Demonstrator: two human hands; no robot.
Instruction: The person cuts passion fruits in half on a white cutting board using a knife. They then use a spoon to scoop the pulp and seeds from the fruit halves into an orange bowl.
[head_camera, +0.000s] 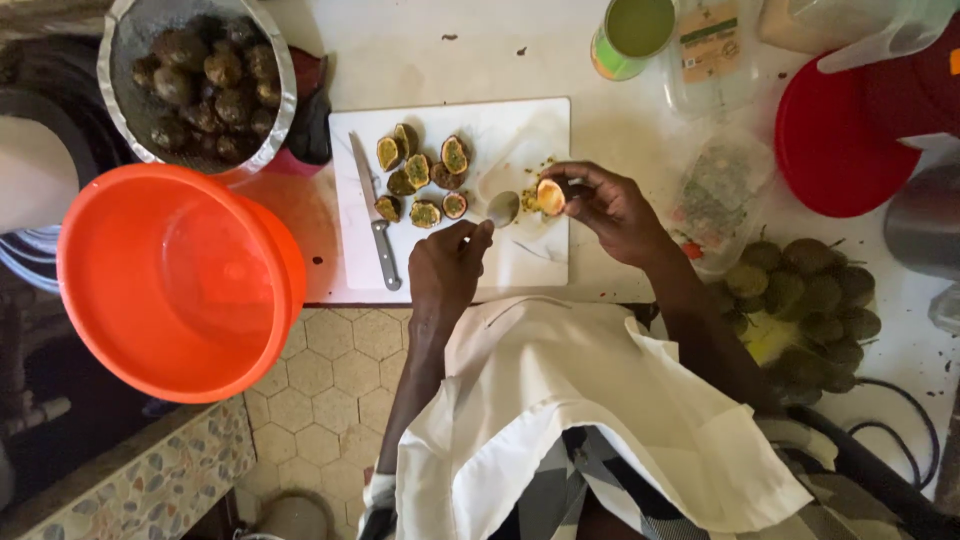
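Passionfruit half (550, 196) sits pinched in the right hand (612, 208), cut face toward the spoon (501, 208) gripped by the left hand (447, 268); better to keep the bowl shallow. Beyond the hands, emptied shells (420, 178) and a knife (375, 215) lie on the cutting board (520, 130).

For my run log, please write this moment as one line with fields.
left hand: holds spoon | right hand: holds passion fruit half | cutting board: cut halves, knife | left: orange basin
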